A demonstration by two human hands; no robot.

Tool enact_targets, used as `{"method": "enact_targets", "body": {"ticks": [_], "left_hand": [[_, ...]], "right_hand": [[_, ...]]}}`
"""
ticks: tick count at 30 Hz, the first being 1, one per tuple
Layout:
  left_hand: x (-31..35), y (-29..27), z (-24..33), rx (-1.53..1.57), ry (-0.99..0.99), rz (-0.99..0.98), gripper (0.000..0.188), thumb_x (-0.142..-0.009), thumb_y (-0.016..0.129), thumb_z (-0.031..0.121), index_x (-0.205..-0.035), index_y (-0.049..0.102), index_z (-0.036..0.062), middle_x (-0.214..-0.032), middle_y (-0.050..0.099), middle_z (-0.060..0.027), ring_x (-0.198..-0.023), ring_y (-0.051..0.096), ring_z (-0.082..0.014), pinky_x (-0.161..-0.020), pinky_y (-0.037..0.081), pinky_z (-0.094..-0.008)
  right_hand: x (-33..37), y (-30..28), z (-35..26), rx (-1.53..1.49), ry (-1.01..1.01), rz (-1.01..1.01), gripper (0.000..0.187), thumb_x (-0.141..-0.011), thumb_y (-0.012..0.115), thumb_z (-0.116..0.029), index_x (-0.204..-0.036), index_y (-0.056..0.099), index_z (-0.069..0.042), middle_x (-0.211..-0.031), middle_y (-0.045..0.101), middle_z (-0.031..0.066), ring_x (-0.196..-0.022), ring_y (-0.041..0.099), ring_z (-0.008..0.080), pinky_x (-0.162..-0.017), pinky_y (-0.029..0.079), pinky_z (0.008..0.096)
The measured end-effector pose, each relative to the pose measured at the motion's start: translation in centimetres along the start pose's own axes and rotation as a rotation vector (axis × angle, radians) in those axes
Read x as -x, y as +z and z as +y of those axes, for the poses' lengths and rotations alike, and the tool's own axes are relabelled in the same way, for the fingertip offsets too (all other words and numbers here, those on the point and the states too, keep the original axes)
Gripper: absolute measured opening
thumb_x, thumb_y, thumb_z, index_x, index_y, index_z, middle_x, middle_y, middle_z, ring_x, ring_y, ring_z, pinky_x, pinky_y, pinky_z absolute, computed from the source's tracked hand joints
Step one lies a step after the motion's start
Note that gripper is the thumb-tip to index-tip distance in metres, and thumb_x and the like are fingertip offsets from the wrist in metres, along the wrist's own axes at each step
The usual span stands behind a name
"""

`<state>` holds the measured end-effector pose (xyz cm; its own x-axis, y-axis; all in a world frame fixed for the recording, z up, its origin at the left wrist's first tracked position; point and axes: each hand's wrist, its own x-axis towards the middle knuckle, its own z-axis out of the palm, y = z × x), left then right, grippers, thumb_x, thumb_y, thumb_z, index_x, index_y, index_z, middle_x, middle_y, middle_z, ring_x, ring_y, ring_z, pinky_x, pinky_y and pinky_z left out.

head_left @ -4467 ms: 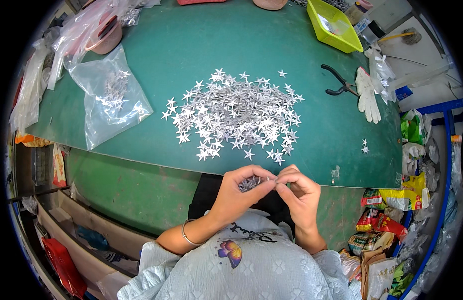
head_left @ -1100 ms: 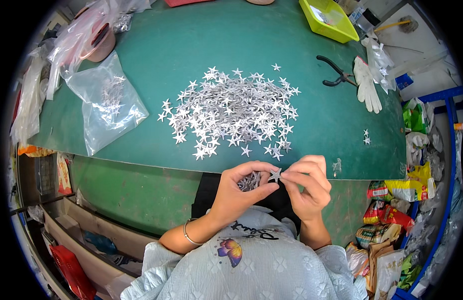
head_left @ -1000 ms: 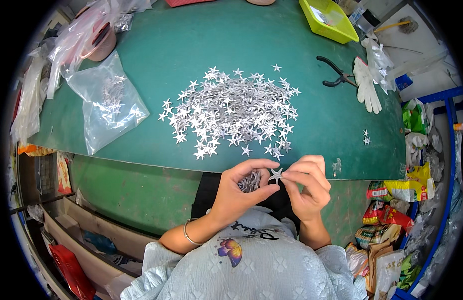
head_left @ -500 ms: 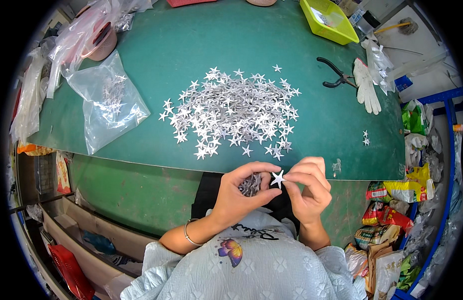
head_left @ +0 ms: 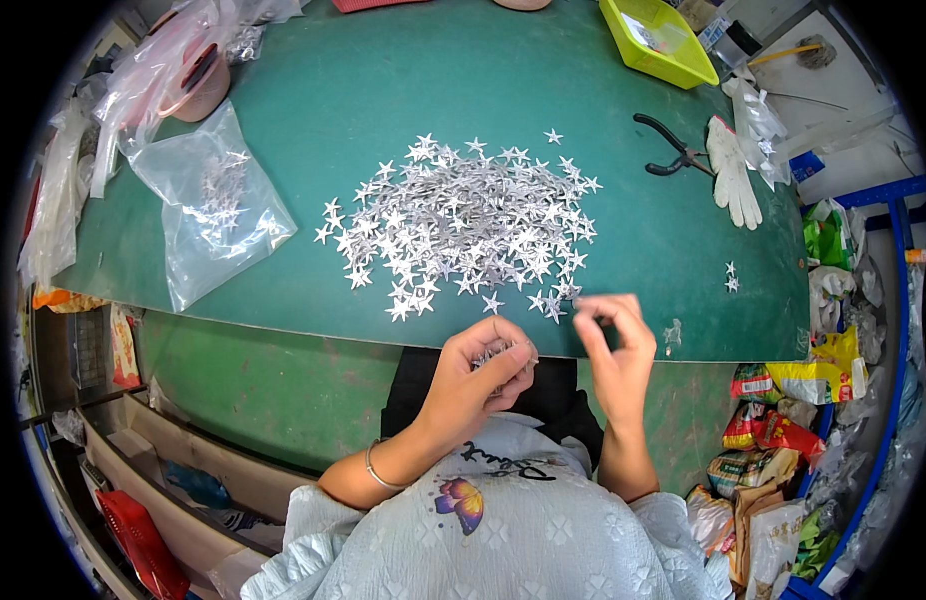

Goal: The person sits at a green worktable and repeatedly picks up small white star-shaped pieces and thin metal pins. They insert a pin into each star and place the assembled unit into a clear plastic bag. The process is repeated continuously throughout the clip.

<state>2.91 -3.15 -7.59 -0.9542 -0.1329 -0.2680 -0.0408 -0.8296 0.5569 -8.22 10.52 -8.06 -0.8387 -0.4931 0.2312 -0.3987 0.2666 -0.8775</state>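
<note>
A broad heap of small silvery star-shaped pieces [head_left: 463, 215] lies on the green table [head_left: 313, 90], with single stars scattered round its edges. Just off the table's front edge, my left hand [head_left: 475, 378] is closed round a bunch of the same stars [head_left: 491, 353], partly hidden by its fingers. My right hand [head_left: 620, 350] is at the heap's near right corner, thumb and forefinger apart and somewhat blurred by motion. Its fingertips are close to a few loose stars [head_left: 558, 303]; no piece shows between them.
A clear plastic bag [head_left: 253, 215] holding some stars lies to the left. Black-handled pliers [head_left: 668, 148] and a white glove [head_left: 733, 175] are at the right, near a few loose stars [head_left: 731, 277]. A yellow-green basket [head_left: 663, 45] stands at the far right.
The star pinched in my right fingers is gone from them. My right hand has moved away from the left, toward the heap's edge. My left fingers have closed further round the bunch.
</note>
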Motion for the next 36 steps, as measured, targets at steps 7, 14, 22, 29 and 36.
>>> {"method": "enact_targets", "body": {"ticks": [7, 14, 22, 29, 36], "left_hand": [[-0.4, -0.3, -0.2, 0.066, -0.013, -0.132, 0.021, -0.091, 0.051, 0.020, -0.082, 0.047, 0.0017, -0.072, 0.043, -0.0046, -0.053, 0.035, -0.0070, -0.041, 0.025, -0.0176], [-0.5, -0.7, -0.5, 0.084, 0.048, -0.120, 0.021, -0.091, 0.050, 0.019, -0.083, 0.051, 0.0001, -0.070, 0.048, -0.0086, -0.049, 0.037, -0.0076, -0.040, 0.027, -0.0183], [-0.4, -0.4, -0.4, -0.036, -0.007, -0.027, 0.023, -0.090, 0.050, 0.015, -0.103, 0.057, -0.0033, -0.068, 0.055, -0.0089, -0.047, 0.039, -0.0067, -0.040, 0.028, -0.0184], [-0.1, -0.1, -0.3, -0.033, 0.077, -0.059, 0.023, -0.090, 0.049, 0.019, -0.094, 0.056, -0.0031, -0.068, 0.054, -0.0085, -0.047, 0.039, -0.0075, -0.041, 0.028, -0.0189], [0.1, -0.4, -0.4, -0.092, 0.038, -0.046, 0.024, -0.091, 0.050, 0.021, -0.087, 0.056, -0.0020, -0.069, 0.053, -0.0077, -0.051, 0.042, -0.0081, -0.041, 0.027, -0.0187]], "right_hand": [[-1.5, 0.7, 2.8, 0.425, -0.214, 0.015, 0.019, -0.069, 0.069, -0.002, -0.087, 0.064, -0.003, -0.078, 0.055, 0.0094, -0.077, 0.051, 0.0256, -0.069, 0.039, 0.0343], [-0.9, -0.8, 2.6, 0.098, -0.025, 0.169, 0.012, -0.072, 0.066, 0.004, -0.084, 0.065, 0.001, -0.078, 0.056, 0.0066, -0.073, 0.049, 0.0149, -0.068, 0.040, 0.0257], [1.0, -0.2, 0.2, -0.686, 0.253, 0.048, 0.009, -0.081, 0.060, 0.004, -0.090, 0.061, 0.007, -0.083, 0.058, 0.0047, -0.074, 0.051, 0.0078, -0.066, 0.039, 0.0190], [1.6, 0.1, -1.7, -0.760, 0.262, 0.036, 0.015, -0.079, 0.061, 0.009, -0.093, 0.061, 0.007, -0.090, 0.061, 0.0079, -0.079, 0.057, 0.0105, -0.069, 0.045, 0.0225], [1.8, -0.3, -2.0, -0.413, -0.060, -0.024, 0.012, -0.069, 0.064, 0.012, -0.080, 0.065, 0.006, -0.079, 0.065, 0.0138, -0.071, 0.061, 0.0196, -0.063, 0.048, 0.0268]]}}
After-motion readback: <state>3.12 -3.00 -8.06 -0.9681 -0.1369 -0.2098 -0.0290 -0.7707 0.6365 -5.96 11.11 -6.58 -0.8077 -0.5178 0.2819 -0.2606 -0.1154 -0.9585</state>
